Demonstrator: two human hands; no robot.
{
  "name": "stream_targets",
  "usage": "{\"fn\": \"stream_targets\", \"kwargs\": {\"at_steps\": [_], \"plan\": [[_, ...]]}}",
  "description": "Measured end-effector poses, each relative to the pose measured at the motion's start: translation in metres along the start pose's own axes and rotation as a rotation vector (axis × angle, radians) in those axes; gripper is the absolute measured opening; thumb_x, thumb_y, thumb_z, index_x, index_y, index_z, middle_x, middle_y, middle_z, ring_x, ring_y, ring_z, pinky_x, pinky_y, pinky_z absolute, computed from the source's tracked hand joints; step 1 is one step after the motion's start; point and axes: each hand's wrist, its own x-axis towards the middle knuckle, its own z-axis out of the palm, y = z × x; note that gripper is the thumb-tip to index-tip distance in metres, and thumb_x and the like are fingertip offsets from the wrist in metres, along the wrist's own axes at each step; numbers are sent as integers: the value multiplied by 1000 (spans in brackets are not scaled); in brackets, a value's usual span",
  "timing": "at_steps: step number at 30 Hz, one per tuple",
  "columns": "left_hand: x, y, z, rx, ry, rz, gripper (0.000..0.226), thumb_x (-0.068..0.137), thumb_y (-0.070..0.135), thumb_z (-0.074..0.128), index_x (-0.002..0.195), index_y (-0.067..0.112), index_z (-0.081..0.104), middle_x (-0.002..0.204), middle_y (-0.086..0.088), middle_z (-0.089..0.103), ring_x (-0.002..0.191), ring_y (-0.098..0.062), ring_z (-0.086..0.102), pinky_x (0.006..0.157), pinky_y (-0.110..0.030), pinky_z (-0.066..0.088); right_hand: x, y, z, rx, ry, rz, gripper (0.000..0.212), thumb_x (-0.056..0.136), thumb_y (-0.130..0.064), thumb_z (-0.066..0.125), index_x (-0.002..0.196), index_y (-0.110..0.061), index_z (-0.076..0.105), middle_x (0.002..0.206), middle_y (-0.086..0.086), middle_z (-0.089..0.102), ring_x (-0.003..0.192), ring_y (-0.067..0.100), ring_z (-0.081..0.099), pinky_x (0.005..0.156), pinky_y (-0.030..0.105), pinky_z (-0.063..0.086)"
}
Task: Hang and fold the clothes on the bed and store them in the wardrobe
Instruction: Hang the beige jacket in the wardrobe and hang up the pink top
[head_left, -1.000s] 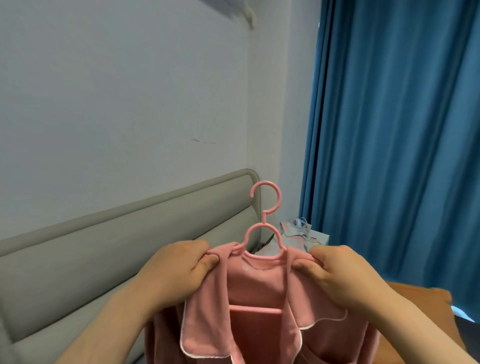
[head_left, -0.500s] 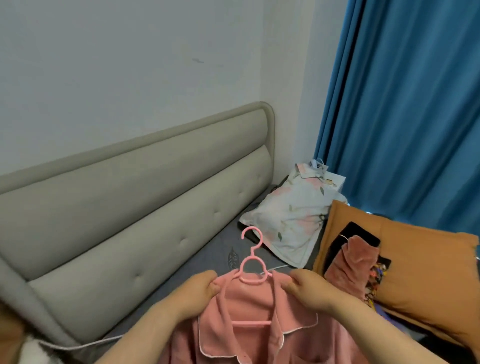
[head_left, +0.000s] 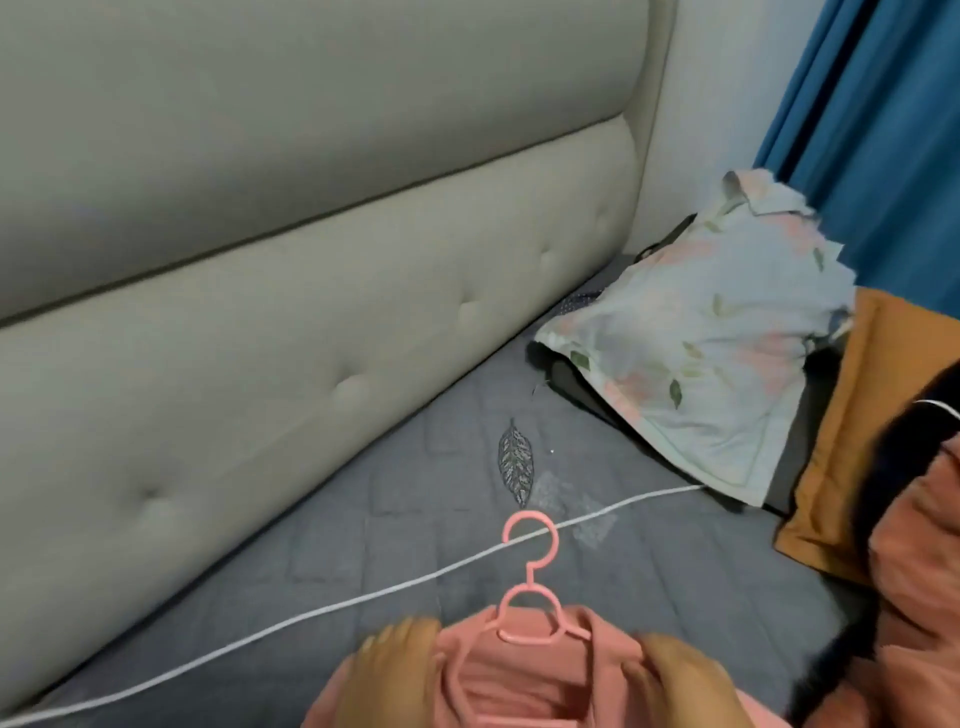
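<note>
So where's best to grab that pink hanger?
Take the pink hanger by its bare neck under the hook, from above: that part sticks clear of the pink top, whose fabric, with the left hand and right hand, covers the arms.

The light is soft, even and rather dim, perhaps from overhead. Motion blur smears the left hand (head_left: 390, 670), the right hand (head_left: 670, 680) and the pink shirt (head_left: 519, 693) they grip. A dark shadow sits under the floral pillow (head_left: 691, 364). The headboard (head_left: 260, 338) bows towards the wide-angle edges.
</note>
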Motion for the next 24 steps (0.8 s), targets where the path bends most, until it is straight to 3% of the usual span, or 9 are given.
{"fn": "stream_targets", "kwargs": {"at_steps": [1, 3, 5, 7, 9, 12, 14, 20, 24], "plan": [[8, -4, 20, -1, 90, 67, 29, 86, 63, 53, 91, 35, 56, 74, 9, 66, 69, -1, 63, 61, -16, 40, 19, 6, 20, -82, -14, 8, 39, 93, -59, 44, 130, -49, 46, 140, -15, 52, 127, 4, 50, 101, 19, 38], [24, -9, 52, 36, 274, 164, 38, 98, 59, 20, 79, 35, 43, 50, 7, 55, 51, -5, 53, 60, -27, 35, 49, 11, 47, -123, -35, -10, 41, 96, -58, 36, 136, -52, 36, 145, -17, 45, 131, 1, 44, 105, 18, 35], [50, -18, 70, 29, 400, 138, 45, 98, 52, 24, 77, 29, 56, 55, 2, 54, 49, -17, 56, 61, -33, 30, 82, 4, 56, -163, -49, 17, 40, 95, -54, 42, 134, -45, 45, 142, -9, 51, 130, 10, 49, 105, 25, 38], [82, -25, 71, 43, 405, 163, 28, 88, 36, 39, 75, 21, 60, 66, 0, 54, 56, -26, 57, 62, -35, 28, 112, 3, 52, -120, 234, -134, 20, 88, -34, 65, 108, -29, 65, 109, 5, 70, 103, 29, 66, 83, 40, 50], [121, -31, 68, 33, 371, 181, 23, 89, 30, 38, 83, 19, 57, 76, -2, 56, 68, -29, 58, 67, -37, 32, 143, 2, 43, -180, 497, -299, 2, 87, -21, 65, 87, -21, 63, 81, 5, 69, 76, 34, 66, 62, 41, 50], [194, -36, 66, 39, 226, 81, 23, 100, 35, 36, 101, 19, 52, 102, -4, 56, 99, -29, 54, 82, -39, 36, 214, -19, 22, -247, 506, -359, 10, 94, -19, 56, 94, -12, 63, 83, 13, 66, 78, 38, 61, 65, 44, 48], [226, -42, 74, 57, 168, 88, 20, 100, 34, 36, 103, 19, 50, 108, -6, 56, 104, -31, 53, 85, -40, 36, 251, -25, 25, -219, 460, -322, 13, 95, -21, 56, 95, -10, 62, 86, 16, 63, 82, 40, 60, 70, 44, 45], [244, -58, 101, -49, 276, 154, 20, 90, 30, 42, 78, 18, 52, 76, -7, 57, 72, -35, 56, 62, -41, 43, 281, -11, 49, -224, 557, -410, 26, 92, -35, 38, 103, -20, 58, 77, 6, 59, 73, 35, 59, 62, 39, 46], [245, -54, 96, -34, 210, 118, 13, 89, 26, 47, 82, 18, 55, 80, -7, 59, 75, -35, 57, 65, -42, 43, 281, -16, 46, -235, 518, -393, 42, 91, -36, 34, 109, -11, 63, 83, 13, 62, 76, 39, 61, 65, 45, 51]]}}
